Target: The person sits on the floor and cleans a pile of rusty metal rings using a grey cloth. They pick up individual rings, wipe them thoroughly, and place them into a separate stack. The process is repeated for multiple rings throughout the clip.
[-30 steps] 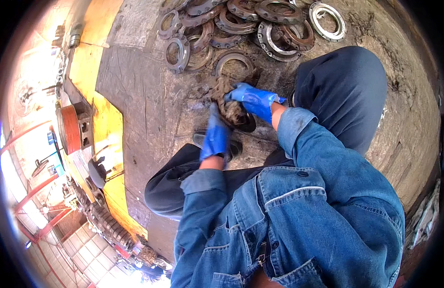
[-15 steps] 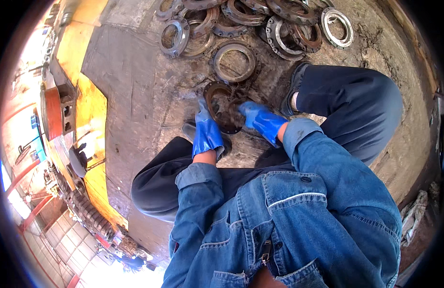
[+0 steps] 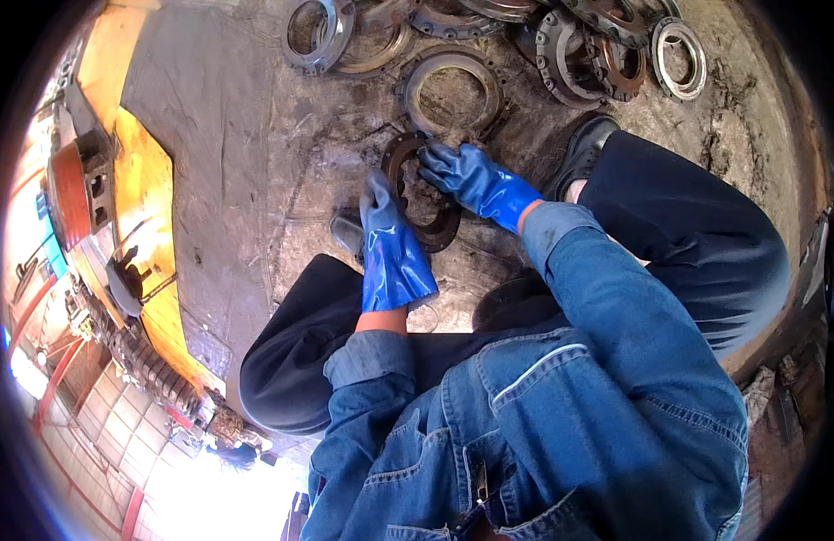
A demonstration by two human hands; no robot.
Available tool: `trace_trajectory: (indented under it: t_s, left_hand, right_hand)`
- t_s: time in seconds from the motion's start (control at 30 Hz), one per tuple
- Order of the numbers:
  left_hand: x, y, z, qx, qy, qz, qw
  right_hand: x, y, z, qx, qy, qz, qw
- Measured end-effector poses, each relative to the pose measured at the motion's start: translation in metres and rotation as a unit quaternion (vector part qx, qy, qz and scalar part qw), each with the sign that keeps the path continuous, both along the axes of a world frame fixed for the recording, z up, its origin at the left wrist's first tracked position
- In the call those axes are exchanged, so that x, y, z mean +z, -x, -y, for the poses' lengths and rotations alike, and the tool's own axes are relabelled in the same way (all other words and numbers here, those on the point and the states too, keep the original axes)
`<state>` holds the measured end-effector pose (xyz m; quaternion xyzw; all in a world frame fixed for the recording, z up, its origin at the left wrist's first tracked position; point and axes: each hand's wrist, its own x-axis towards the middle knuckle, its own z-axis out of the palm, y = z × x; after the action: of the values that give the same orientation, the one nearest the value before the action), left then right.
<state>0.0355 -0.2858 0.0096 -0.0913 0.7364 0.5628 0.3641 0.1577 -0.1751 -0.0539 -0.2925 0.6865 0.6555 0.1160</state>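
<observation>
A dark, rusty metal ring [image 3: 442, 231] stands tilted low over the floor between my feet. Blue-gloved, my left hand [image 3: 379, 209] closes on its left rim, fingers pointing away from me. My right hand [image 3: 464, 173], in a matching glove, is curled over the ring's upper right side, its fingertips reaching toward the opening. Whatever those fingers may hold is hidden. Just beyond lies a larger greyish ring [image 3: 494, 90] with a notched outer edge, flat on the ground.
Several more metal rings [image 3: 554, 56] are heaped at the far side, with a pale one [image 3: 696, 68] at their right. My shoes flank the work, the right shoe [image 3: 583, 153] close to my right hand. A yellow board [image 3: 146, 189] runs along the left.
My right hand has moved up along the ring, its fingers now curled over the upper right side. My left hand stays at the left rim. The view has shifted slightly.
</observation>
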Motion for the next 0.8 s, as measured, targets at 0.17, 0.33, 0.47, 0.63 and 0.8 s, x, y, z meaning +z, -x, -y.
trace_trajectory:
  t_s: [0.17, 0.33, 0.47, 0.63, 0.8]
  left_hand:
    - [-0.019, 0.001, 0.012, 0.136, -0.067, 0.059, 0.987]
    - [-0.029, 0.009, 0.023, 0.162, -0.238, 0.116, 0.951]
    - [0.0, 0.003, 0.0, 0.033, -0.072, 0.004, 0.997]
    - [-0.004, 0.006, 0.014, 0.028, -0.028, -0.032, 0.999]
    - [0.002, 0.003, -0.001, 0.001, -0.035, -0.019, 0.999]
  right_hand:
    - [0.028, -0.009, 0.026, 0.581, -0.811, 0.067, 0.003]
    - [0.059, 0.002, 0.017, 0.688, -0.712, -0.106, -0.091]
    - [0.017, -0.01, 0.009, 0.641, -0.744, -0.137, 0.131]
    - [0.024, -0.001, -0.001, 0.545, -0.465, 0.057, 0.695]
    - [-0.003, 0.045, 0.011, 0.345, -0.709, 0.129, 0.601]
